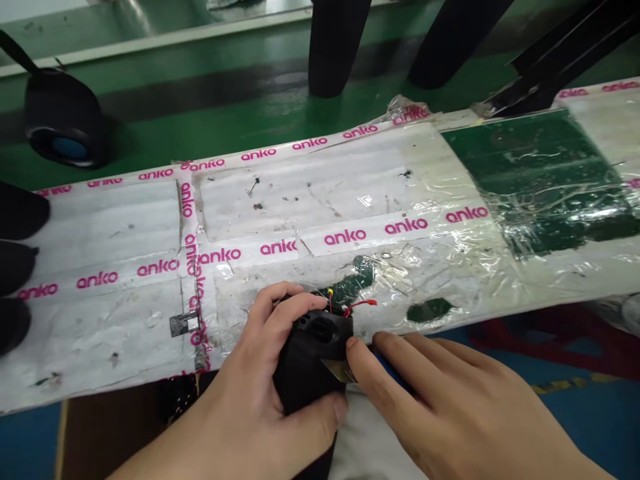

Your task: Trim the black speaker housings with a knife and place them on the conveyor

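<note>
My left hand [260,380] is wrapped round a black speaker housing [313,357], its thumb on the near side and its fingers over the top. The housing has a dark, rounded body and an end piece with an oval recess. Thin red wires [356,306] with small connectors stick out past its far end. In my right hand [440,393] is a blue-handled utility knife [391,372], its flat blade lying against the housing's side near the end piece. The fingers of that hand cover most of the handle.
Beneath the hands runs a white work surface [310,193] covered in clear film and pink-lettered tape, with torn green patches. A strapped black speaker [65,120] lies on the green conveyor [200,113] beyond. Black cylinders [337,47] stand farther back; several dark rounded pieces [15,267] line the left edge.
</note>
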`<act>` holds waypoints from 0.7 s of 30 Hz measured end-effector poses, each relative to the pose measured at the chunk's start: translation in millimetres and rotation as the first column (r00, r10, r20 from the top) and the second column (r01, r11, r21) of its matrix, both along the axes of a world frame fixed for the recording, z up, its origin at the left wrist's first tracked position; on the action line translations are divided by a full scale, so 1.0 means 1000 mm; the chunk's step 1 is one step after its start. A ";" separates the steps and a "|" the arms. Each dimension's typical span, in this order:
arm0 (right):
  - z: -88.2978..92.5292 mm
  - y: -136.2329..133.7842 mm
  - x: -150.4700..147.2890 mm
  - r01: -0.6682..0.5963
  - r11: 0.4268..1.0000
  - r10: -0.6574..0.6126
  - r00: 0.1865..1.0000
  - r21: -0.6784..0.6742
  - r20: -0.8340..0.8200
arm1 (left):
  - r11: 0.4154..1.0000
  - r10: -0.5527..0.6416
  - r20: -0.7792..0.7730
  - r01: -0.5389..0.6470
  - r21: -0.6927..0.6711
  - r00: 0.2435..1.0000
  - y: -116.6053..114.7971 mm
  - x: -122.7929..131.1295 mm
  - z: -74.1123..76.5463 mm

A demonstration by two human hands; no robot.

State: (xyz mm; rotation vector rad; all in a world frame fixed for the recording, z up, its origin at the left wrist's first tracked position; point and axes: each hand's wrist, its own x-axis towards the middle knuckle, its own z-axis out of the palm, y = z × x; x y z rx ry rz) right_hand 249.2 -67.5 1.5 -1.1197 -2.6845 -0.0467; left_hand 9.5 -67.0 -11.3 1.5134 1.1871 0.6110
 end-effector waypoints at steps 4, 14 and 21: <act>0.000 -0.003 -0.003 0.018 1.000 -0.017 0.999 -0.001 0.038 | 1.000 -0.010 -0.028 0.010 0.016 1.000 0.000 0.000 0.000; -0.004 -0.007 -0.017 0.123 0.988 -0.134 0.983 0.095 0.122 | 0.990 -0.025 -0.046 0.031 0.139 0.999 0.001 0.005 0.000; 0.011 -0.005 -0.014 0.107 0.994 -0.102 0.975 -0.012 0.196 | 0.975 -0.027 -0.178 0.065 0.213 0.984 0.001 0.016 0.002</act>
